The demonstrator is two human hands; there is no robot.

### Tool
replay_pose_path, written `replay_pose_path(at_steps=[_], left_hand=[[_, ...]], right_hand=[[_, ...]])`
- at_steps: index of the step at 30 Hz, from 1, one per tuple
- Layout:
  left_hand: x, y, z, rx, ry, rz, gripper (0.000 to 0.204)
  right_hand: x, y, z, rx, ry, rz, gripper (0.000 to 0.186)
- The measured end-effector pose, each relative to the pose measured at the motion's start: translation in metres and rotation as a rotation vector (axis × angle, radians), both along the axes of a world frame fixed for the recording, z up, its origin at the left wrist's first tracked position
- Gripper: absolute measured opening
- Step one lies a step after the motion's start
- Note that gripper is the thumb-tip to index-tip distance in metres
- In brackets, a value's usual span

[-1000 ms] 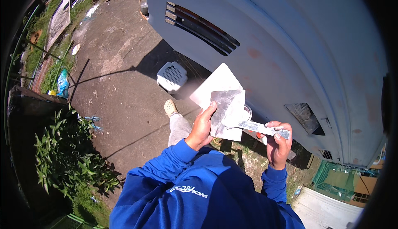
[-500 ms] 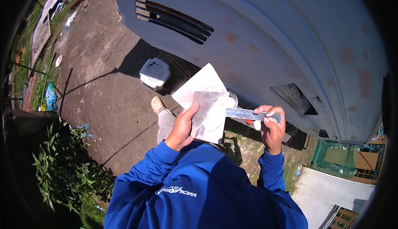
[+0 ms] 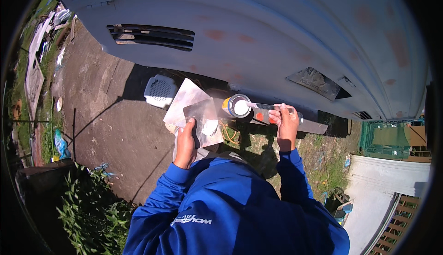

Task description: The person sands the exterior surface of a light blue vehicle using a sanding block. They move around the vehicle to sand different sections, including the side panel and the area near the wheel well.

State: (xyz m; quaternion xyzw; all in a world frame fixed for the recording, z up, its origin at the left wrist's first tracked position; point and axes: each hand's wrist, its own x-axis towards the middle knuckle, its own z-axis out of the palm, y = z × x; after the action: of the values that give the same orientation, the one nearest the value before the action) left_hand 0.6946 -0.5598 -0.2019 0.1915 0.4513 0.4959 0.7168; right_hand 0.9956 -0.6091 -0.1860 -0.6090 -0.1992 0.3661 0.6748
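My left hand (image 3: 185, 143) grips a thin metal plate (image 3: 196, 112) together with a pale square sheet (image 3: 179, 99). A smear of white paste (image 3: 210, 126) lies on the plate. My right hand (image 3: 287, 123) holds a flat, narrow spatula (image 3: 266, 106) with its tip at the mouth of an open can (image 3: 230, 106) of white paste; I cannot tell whether the tip touches the paste. The can stands beyond the plate, below the grey body panel.
A large grey panel (image 3: 258, 19) with slotted vents and reddish patches overhangs ahead. Under it are a white perforated stool (image 3: 160, 89) and a plank (image 3: 314, 127). A leafy plant (image 3: 87, 209) stands at lower left. A green mesh crate (image 3: 383, 137) and white panel (image 3: 369, 181) are at right.
My view has turned toward the panel. The spatula has left the plate and moved forward to the can, which now shows clearly. The plate and sheet have shifted left in view.
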Motion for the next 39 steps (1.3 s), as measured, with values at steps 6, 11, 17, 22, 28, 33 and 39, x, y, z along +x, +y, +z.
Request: replay_pose_path(at_steps=[6, 11, 17, 22, 28, 33, 39], left_hand=[[-0.002, 0.0, 0.002, -0.017, 0.001, -0.052, 0.041], [-0.002, 0.0, -0.002, -0.014, 0.029, -0.12, 0.043], [0.002, -0.001, -0.004, -0.003, 0.033, -0.172, 0.045], [-0.007, -0.008, -0.003, -0.023, 0.027, -0.279, 0.049], [-0.026, -0.034, -0.006, -0.081, 0.025, -0.436, 0.045], [-0.049, -0.066, -0.006, -0.122, -0.015, -0.598, 0.041], [-0.062, -0.092, 0.0, -0.136, -0.077, -0.792, 0.047]], right_hand=[[0.002, 0.033, -0.096, -0.099, 0.186, -0.027, 0.022], [-0.001, 0.044, -0.099, -0.343, 0.114, -0.042, 0.071], [0.04, -0.074, -0.177, -0.395, -0.209, -0.098, 0.03], [-0.042, -0.221, -0.215, -0.781, -0.165, 0.204, 0.012], [-0.101, -0.305, -0.25, -0.835, -0.708, 0.572, 0.023], [-0.12, -0.235, -0.138, -0.487, -0.168, 0.418, 0.025], [-0.143, -0.134, 0.014, -0.075, 0.667, 0.406, 0.038]])
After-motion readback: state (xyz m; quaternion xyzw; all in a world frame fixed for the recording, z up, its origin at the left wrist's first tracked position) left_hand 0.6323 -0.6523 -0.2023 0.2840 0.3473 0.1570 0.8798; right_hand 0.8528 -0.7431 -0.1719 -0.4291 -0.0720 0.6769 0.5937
